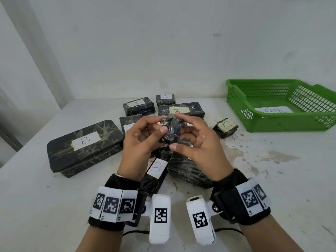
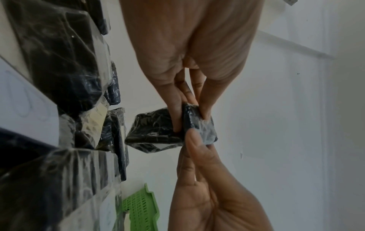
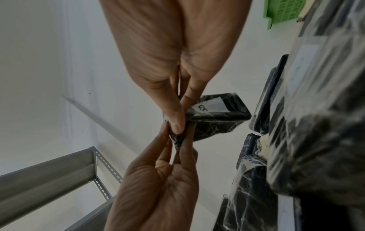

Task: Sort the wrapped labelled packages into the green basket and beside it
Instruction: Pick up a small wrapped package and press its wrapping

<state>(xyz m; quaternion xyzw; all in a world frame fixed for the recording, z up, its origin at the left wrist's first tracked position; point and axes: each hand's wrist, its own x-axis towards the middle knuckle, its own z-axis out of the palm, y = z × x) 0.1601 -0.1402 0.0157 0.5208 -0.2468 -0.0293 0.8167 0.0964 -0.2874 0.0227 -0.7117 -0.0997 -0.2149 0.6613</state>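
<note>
Head view: both forearms extend forward over the table point(image 1: 254, 179), each wrist carrying a black strap with white coded tags. The left hand point(image 1: 140, 142) and the right hand point(image 1: 196, 140) meet at mid-height above the table, palms turned toward each other. Both hands grasp one small wrapped package point(image 1: 171, 130) between thumb and fingertips. The package is raised clear of the table, above the pile of other packages; its label is not legible here. On the table, a large package at left point(image 1: 83, 146) is marked "B", a long package below the hands point(image 1: 156, 170) is marked "B", a package behind the hands point(image 1: 180, 109) is marked "B", a small rear package point(image 1: 165, 100) is marked "A", and a small package at right point(image 1: 225, 127) is marked "C". The green basket point(image 1: 272, 122) sits well apart at right, with a paper label inside whose writing is too faint to read.

Left wrist view: the left hand point(image 2: 189, 54) pinches the package point(image 2: 158, 132) from above; the right hand point(image 2: 207, 195) pinches its lower corner.

Right wrist view: the right hand point(image 3: 173, 62) pinches the package point(image 3: 213, 118), whose white label shows an unclear mark; the left hand point(image 3: 158, 187) holds it from below.
</note>
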